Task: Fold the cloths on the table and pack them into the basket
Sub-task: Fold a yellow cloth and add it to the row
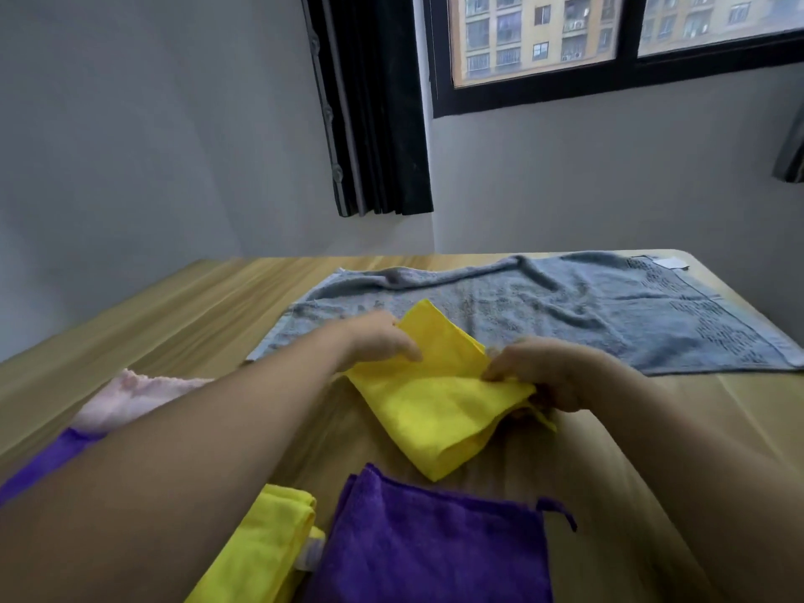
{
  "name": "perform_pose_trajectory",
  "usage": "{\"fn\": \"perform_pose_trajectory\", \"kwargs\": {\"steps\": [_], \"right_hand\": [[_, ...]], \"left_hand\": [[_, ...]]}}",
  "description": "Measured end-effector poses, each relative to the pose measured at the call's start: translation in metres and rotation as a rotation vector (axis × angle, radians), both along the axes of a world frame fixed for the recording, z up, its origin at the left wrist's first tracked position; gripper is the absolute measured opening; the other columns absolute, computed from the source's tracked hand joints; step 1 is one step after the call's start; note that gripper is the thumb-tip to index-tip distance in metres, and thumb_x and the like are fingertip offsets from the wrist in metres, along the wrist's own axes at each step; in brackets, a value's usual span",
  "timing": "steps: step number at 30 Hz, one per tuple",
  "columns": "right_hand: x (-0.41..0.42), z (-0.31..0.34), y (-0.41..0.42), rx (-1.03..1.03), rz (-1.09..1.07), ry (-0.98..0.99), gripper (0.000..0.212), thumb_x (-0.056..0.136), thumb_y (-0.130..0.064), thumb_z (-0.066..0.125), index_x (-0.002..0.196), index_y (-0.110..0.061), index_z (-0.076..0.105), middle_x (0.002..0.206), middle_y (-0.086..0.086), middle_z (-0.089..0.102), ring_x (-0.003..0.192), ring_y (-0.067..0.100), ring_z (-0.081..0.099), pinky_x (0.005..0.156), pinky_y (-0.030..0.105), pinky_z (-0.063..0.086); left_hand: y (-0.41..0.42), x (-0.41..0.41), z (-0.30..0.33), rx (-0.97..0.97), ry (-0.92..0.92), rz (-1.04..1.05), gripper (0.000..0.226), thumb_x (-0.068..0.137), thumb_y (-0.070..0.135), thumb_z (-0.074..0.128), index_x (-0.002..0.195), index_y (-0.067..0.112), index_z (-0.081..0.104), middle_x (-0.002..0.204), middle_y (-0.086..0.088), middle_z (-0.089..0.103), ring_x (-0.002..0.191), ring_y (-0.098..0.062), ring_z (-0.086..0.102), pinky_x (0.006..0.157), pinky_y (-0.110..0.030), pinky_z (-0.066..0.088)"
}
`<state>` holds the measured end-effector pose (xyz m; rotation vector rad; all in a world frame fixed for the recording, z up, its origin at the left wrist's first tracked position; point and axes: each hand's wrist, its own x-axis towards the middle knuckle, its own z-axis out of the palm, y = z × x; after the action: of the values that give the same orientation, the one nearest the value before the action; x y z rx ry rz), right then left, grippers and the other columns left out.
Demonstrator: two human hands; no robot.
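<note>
A yellow cloth, partly folded, lies in the middle of the wooden table. My left hand pinches its left edge and my right hand grips its right edge. Behind it a large grey towel is spread flat. A folded purple cloth and a folded yellow cloth lie near me. A pink cloth and another purple cloth sit at the left, partly under my left arm. No basket is in view.
A grey wall stands behind the table's far edge, with a black curtain and a window above. Bare wood shows on the table's left side and at the right front.
</note>
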<state>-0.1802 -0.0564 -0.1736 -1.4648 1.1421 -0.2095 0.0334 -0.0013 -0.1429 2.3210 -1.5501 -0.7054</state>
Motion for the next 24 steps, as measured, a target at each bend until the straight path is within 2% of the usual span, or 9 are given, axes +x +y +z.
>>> {"fn": "perform_pose_trajectory", "kwargs": {"steps": [3, 6, 8, 12, 15, 18, 21, 22, 24], "right_hand": [[-0.004, -0.002, 0.001, 0.014, -0.013, -0.059, 0.014, 0.089, -0.012, 0.064, 0.094, -0.002, 0.057, 0.06, 0.011, 0.059, 0.043, 0.018, 0.054, 0.039, 0.023, 0.047], [-0.004, -0.006, 0.001, -0.001, -0.016, -0.066, 0.017, 0.093, -0.019, 0.059, 0.088, -0.002, 0.058, 0.051, 0.01, 0.059, 0.041, 0.017, 0.05, 0.035, 0.02, 0.04], [-0.004, -0.005, 0.001, 0.041, -0.027, -0.105, 0.022, 0.095, -0.022, 0.053, 0.086, -0.003, 0.057, 0.051, 0.011, 0.058, 0.039, 0.018, 0.05, 0.034, 0.02, 0.038], [-0.006, -0.007, -0.002, 0.078, -0.055, -0.163, 0.021, 0.095, -0.022, 0.051, 0.09, -0.003, 0.059, 0.067, 0.015, 0.061, 0.048, 0.021, 0.058, 0.039, 0.022, 0.045], [-0.006, -0.007, -0.002, 0.035, 0.005, -0.101, 0.015, 0.084, -0.009, 0.055, 0.071, -0.006, 0.059, 0.06, 0.014, 0.058, 0.046, 0.021, 0.055, 0.045, 0.024, 0.044], [-0.009, -0.003, 0.002, 0.007, -0.013, -0.089, 0.023, 0.08, -0.006, 0.06, 0.058, -0.008, 0.054, 0.051, 0.012, 0.054, 0.041, 0.02, 0.052, 0.046, 0.024, 0.042], [-0.013, -0.001, 0.003, 0.2, 0.049, -0.33, 0.049, 0.095, -0.047, 0.046, 0.064, -0.009, 0.052, 0.052, 0.012, 0.05, 0.041, 0.021, 0.051, 0.043, 0.022, 0.044], [-0.015, -0.001, 0.003, 0.222, 0.092, -0.349, 0.051, 0.095, -0.051, 0.045, 0.069, -0.009, 0.055, 0.057, 0.012, 0.053, 0.044, 0.021, 0.054, 0.043, 0.022, 0.046], [-0.017, 0.002, 0.005, 0.169, 0.107, -0.31, 0.029, 0.093, -0.035, 0.057, 0.083, -0.008, 0.058, 0.069, 0.013, 0.059, 0.053, 0.021, 0.06, 0.044, 0.025, 0.05]], "left_hand": [[0.003, 0.003, -0.001, -0.006, -0.095, -0.028, 0.025, 0.082, 0.025, 0.07, 0.099, 0.01, 0.06, 0.096, -0.004, 0.06, 0.083, -0.019, 0.057, 0.065, -0.029, 0.045], [0.007, -0.007, 0.012, -0.251, -0.192, -0.024, 0.012, 0.081, 0.018, 0.058, 0.08, 0.015, 0.047, 0.077, -0.003, 0.049, 0.069, -0.018, 0.046, 0.058, -0.034, 0.034], [0.018, -0.025, 0.022, -0.347, -0.334, -0.103, 0.012, 0.081, 0.021, 0.057, 0.084, 0.015, 0.048, 0.078, -0.003, 0.054, 0.071, -0.019, 0.05, 0.059, -0.036, 0.039], [0.051, -0.068, 0.02, -0.298, -0.577, -0.379, 0.018, 0.083, 0.029, 0.056, 0.086, 0.024, 0.039, 0.085, 0.006, 0.05, 0.081, -0.022, 0.053, 0.067, -0.038, 0.047], [0.063, -0.086, 0.004, -0.246, -0.595, -0.468, 0.019, 0.085, 0.032, 0.055, 0.095, 0.024, 0.041, 0.099, 0.002, 0.051, 0.091, -0.023, 0.054, 0.075, -0.037, 0.049], [0.067, -0.097, -0.006, -0.221, -0.534, -0.473, 0.021, 0.085, 0.036, 0.056, 0.093, 0.022, 0.043, 0.098, 0.001, 0.051, 0.09, -0.022, 0.053, 0.071, -0.032, 0.044], [0.07, -0.104, -0.012, -0.104, -0.468, -0.415, 0.034, 0.081, 0.05, 0.059, 0.095, 0.022, 0.044, 0.101, 0.001, 0.047, 0.09, -0.019, 0.048, 0.074, -0.033, 0.042], [0.07, -0.104, -0.014, -0.086, -0.48, -0.4, 0.039, 0.079, 0.053, 0.059, 0.098, 0.023, 0.044, 0.104, 0.0, 0.047, 0.095, -0.02, 0.047, 0.078, -0.034, 0.042], [0.071, -0.105, -0.018, -0.091, -0.541, -0.374, 0.051, 0.076, 0.058, 0.06, 0.11, 0.023, 0.044, 0.112, 0.0, 0.045, 0.106, -0.021, 0.045, 0.088, -0.036, 0.042]]}}
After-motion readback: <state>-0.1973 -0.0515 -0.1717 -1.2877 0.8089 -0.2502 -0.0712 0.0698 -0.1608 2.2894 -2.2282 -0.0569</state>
